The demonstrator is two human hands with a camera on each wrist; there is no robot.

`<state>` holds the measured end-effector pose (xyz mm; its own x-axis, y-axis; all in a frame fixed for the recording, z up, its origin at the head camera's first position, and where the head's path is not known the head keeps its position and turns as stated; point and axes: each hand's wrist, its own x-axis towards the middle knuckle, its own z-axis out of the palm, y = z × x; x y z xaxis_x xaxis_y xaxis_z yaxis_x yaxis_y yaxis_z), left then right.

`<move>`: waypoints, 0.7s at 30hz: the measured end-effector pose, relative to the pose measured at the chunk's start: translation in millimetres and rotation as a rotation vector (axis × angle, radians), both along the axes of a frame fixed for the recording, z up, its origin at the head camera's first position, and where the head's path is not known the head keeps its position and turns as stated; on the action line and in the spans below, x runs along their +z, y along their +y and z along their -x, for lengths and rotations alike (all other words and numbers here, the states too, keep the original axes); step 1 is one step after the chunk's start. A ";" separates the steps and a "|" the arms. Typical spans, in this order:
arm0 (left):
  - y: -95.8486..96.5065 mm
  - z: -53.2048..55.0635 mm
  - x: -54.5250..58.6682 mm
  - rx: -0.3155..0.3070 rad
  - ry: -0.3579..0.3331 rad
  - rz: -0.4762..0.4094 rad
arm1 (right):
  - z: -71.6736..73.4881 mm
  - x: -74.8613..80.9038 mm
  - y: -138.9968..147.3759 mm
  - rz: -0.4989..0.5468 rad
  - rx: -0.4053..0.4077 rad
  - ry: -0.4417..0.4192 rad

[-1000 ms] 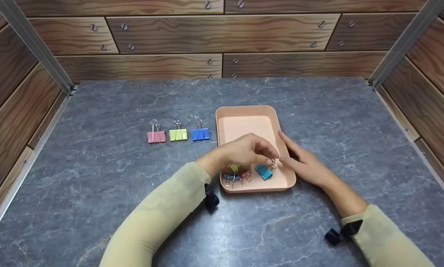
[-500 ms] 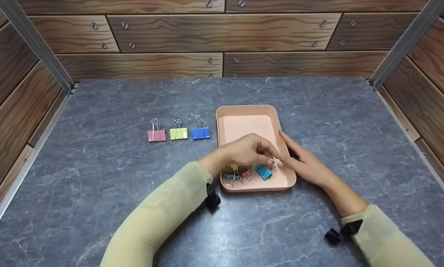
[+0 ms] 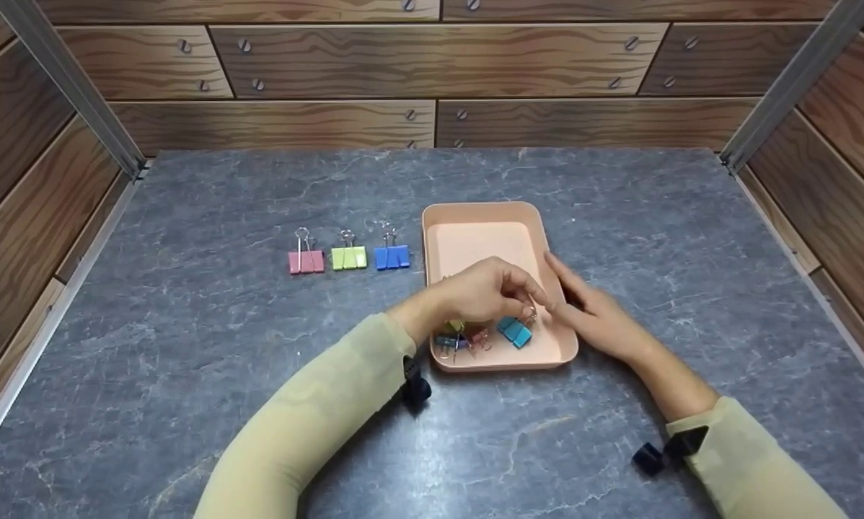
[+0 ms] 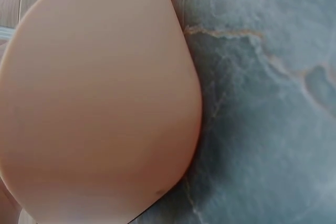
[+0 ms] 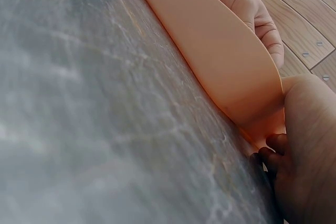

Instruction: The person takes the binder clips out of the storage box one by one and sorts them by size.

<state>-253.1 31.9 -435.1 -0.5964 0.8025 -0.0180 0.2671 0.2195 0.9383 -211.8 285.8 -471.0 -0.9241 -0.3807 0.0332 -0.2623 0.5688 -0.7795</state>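
A peach tray (image 3: 484,252) stands on the table, holding small binder clips. My left hand (image 3: 479,290) reaches over its left side and pinches the wire handles of a teal binder clip (image 3: 516,333) inside. Other small clips, among them a pink binder clip (image 3: 479,339), lie jumbled in the tray's near left corner, partly hidden by that hand. My right hand (image 3: 605,324) holds the tray's right side, thumb at the rim and fingers along the outer wall. In the left wrist view the tray's outer wall (image 4: 100,93) hides the left fingers.
Left of the tray, a pink binder clip (image 3: 306,262), a yellow-green binder clip (image 3: 349,258) and a blue binder clip (image 3: 391,257) stand in a row with handles up. Wood-patterned panels (image 3: 432,61) enclose the grey marbled table (image 3: 187,324) at the back and sides.
Both hands keep almost the same places. The teal clip shifts and turns very slightly under the left fingers. The whole head view drifts a little.
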 end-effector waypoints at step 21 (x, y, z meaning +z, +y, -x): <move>-41.7 0.1 50.1 0.224 0.067 -0.155 | -1.4 1.4 -0.2 0.038 0.016 -0.040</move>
<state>-253.2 -9.8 -385.0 -0.7548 0.6408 0.1401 0.2909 0.1356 0.9471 -210.3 285.6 -469.6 -0.9187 -0.3949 0.0111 -0.2395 0.5344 -0.8106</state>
